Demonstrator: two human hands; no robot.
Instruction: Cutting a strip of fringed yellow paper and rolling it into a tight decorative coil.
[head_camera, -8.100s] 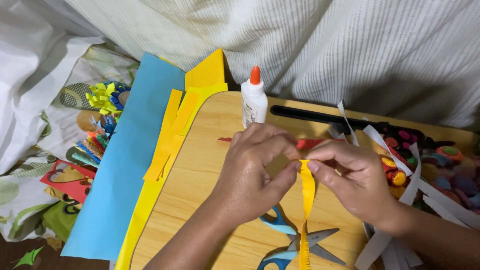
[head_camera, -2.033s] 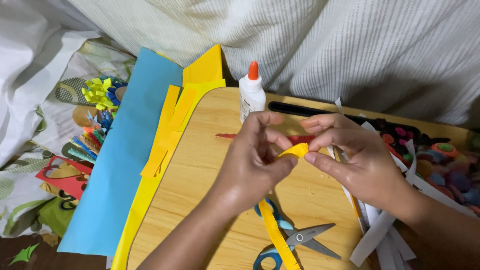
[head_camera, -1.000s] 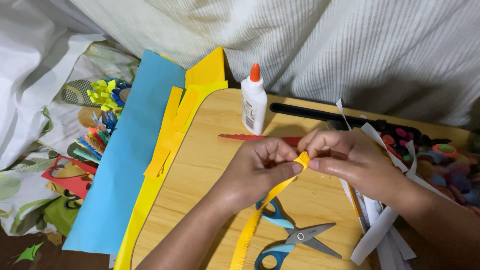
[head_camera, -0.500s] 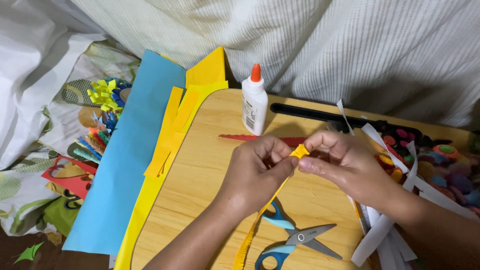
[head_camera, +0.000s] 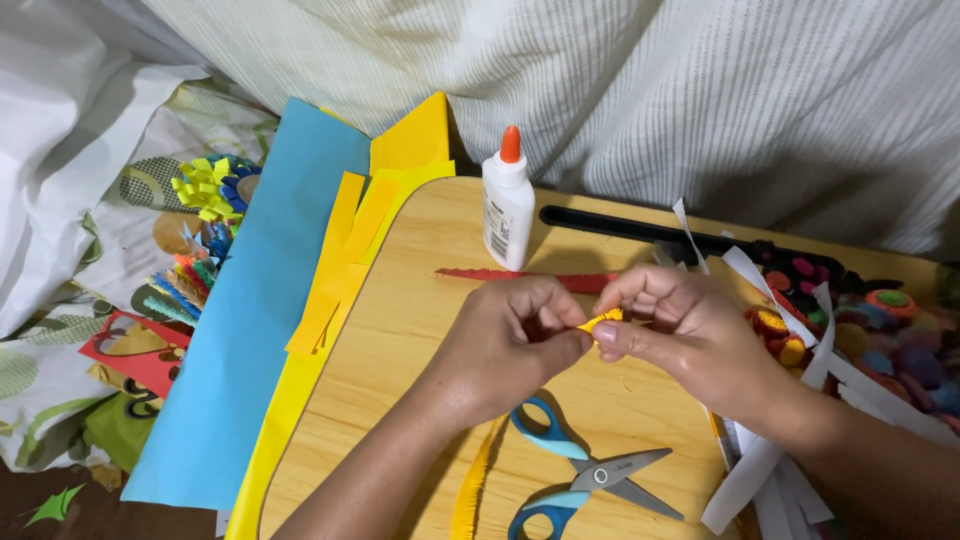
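Observation:
My left hand (head_camera: 505, 345) and my right hand (head_camera: 680, 330) meet over the middle of a small wooden table (head_camera: 400, 310). Together they pinch the rolled end of a yellow fringed paper strip (head_camera: 603, 320) between the fingertips. The loose tail of the strip (head_camera: 470, 490) hangs down under my left wrist toward the table's front edge. Blue-handled scissors (head_camera: 575, 470) lie just below my hands. A white glue bottle with an orange cap (head_camera: 508, 200) stands behind them, with a red fringed strip (head_camera: 480, 274) lying at its foot.
Blue paper (head_camera: 250, 320) and yellow paper sheets (head_camera: 345, 260) overhang the table's left side. White paper strips (head_camera: 760, 470) and colourful rolled paper pieces (head_camera: 880, 330) crowd the right. Paper flowers (head_camera: 205, 215) lie on the bedding at left. A black bar (head_camera: 640, 222) runs along the back.
The hands have kept rolling the yellow strip, so the coil at the fingertips is tighter and the hanging tail is shorter and drawn under my left wrist.

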